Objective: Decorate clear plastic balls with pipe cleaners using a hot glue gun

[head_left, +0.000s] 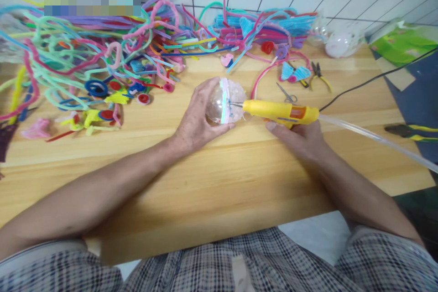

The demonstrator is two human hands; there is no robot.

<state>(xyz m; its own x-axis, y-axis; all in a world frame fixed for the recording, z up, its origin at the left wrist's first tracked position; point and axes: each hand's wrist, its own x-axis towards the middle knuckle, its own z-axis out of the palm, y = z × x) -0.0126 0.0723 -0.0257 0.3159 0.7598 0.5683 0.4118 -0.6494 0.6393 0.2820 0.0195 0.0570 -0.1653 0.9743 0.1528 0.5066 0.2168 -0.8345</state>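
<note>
A clear round ball (215,102) with a pale green and lilac band around its middle is held in my left hand (198,118), thumb below and fingers behind its left side. My right hand (301,137) grips a yellow glue gun (268,109) that points left. The metal nozzle meets or nearly meets the ball just right of the band; whether it touches is unclear. From the gun's back end a long clear glue stick (372,136) sticks out to the right.
Tangled pipe cleaners (78,45) cover the back left of the wooden table (191,191). Small scissors (287,93), pliers (320,77) and a blue bow (294,73) lie behind the gun. Another clear ball (342,43), a black cord (369,79) and larger pliers (410,131) are at right.
</note>
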